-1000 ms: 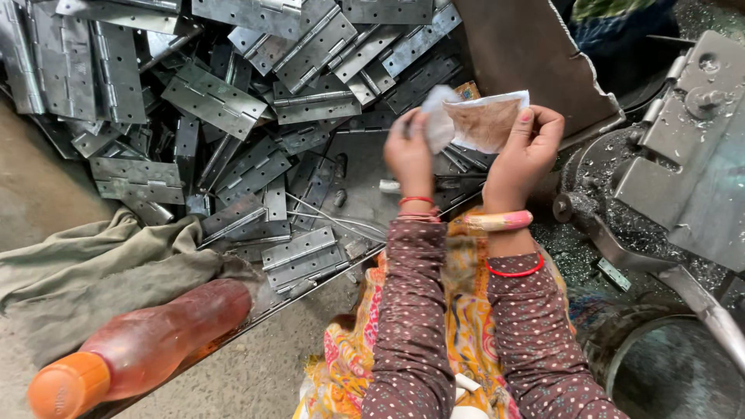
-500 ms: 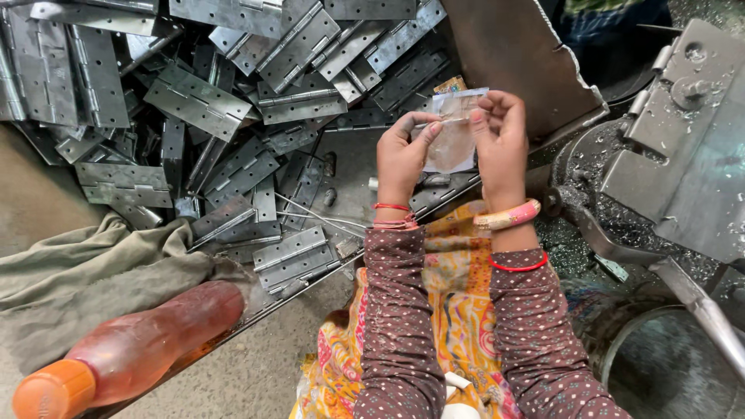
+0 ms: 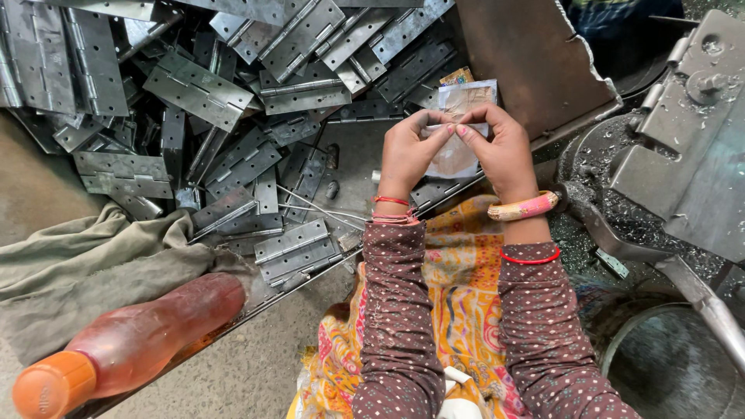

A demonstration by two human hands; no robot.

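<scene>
now upright, long axis vertical, small plastic packet pinched shut by both hands' grip.

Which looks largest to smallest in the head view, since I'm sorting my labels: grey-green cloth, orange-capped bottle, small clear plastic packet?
1. Crumpled grey-green cloth
2. Orange-capped plastic bottle, though it lies nearer the camera, so its look may flatter it
3. Small clear plastic packet, pinched by both hands

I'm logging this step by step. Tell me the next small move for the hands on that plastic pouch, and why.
Probably pull the pinched edge apart. Both the left hand and right hand grip the small clear pouch at one spot with fingertips together, above the pile of metal hinges.
</scene>
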